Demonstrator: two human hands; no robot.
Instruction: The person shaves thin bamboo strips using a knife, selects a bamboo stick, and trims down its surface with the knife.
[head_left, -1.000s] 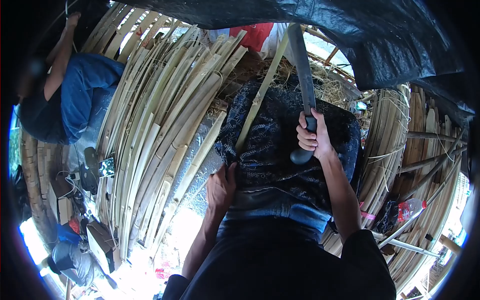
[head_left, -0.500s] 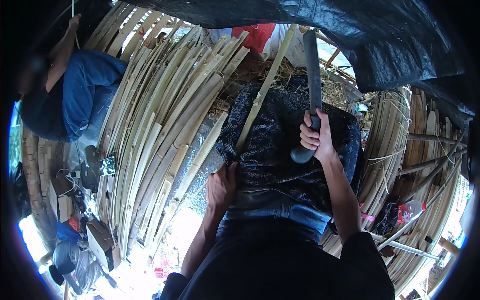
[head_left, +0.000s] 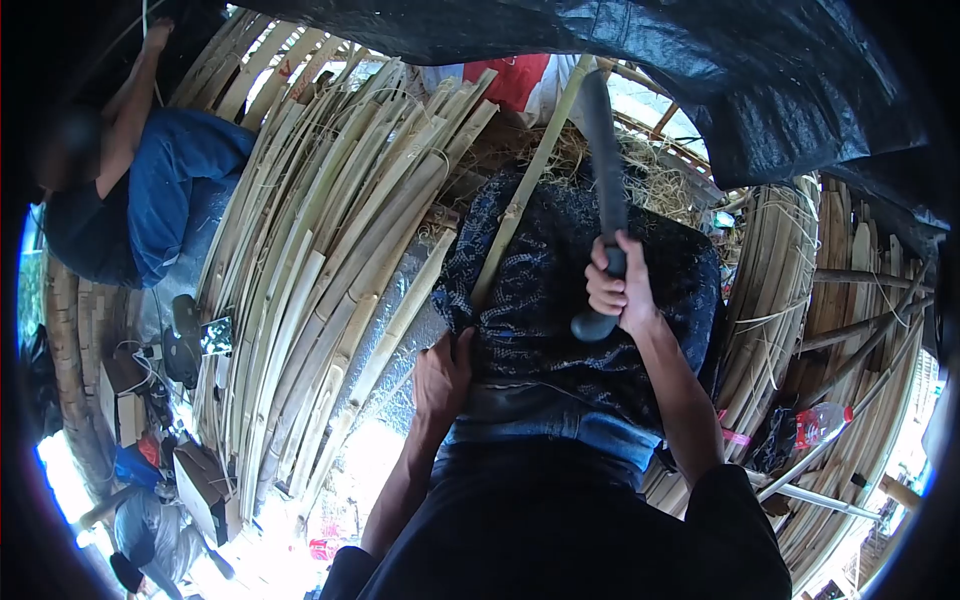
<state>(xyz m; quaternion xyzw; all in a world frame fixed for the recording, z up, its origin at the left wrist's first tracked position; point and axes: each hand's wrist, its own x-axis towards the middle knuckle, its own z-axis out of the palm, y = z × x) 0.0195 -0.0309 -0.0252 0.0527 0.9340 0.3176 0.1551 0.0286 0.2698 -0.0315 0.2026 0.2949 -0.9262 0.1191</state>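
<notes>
My right hand (head_left: 620, 285) is closed round the dark handle of a machete (head_left: 607, 160), its long blade pointing up and away from me. A dark patterned cloth (head_left: 560, 340) covers my lap beneath it. At the cloth's left edge, my left hand (head_left: 442, 378) is closed, pinching a fold of it between thumb and fingers. A split bamboo strip (head_left: 520, 200) slants over the cloth, and its near end disappears in the folds just beyond my left hand. The blade is to the right of the strip, its tip close to the strip's far end.
Many split bamboo strips (head_left: 340, 220) lie in a pile at my left. Curved bundled strips (head_left: 770, 280) stand at my right, near a plastic bottle (head_left: 822, 425). Black sheeting (head_left: 770, 90) hangs ahead above shavings (head_left: 660, 185). Another person (head_left: 180, 180) sits at far left.
My right hand has shifted slightly left and down, and the machete blade has tilted left toward the bamboo strip. My left hand and the strip have stayed almost in place.
</notes>
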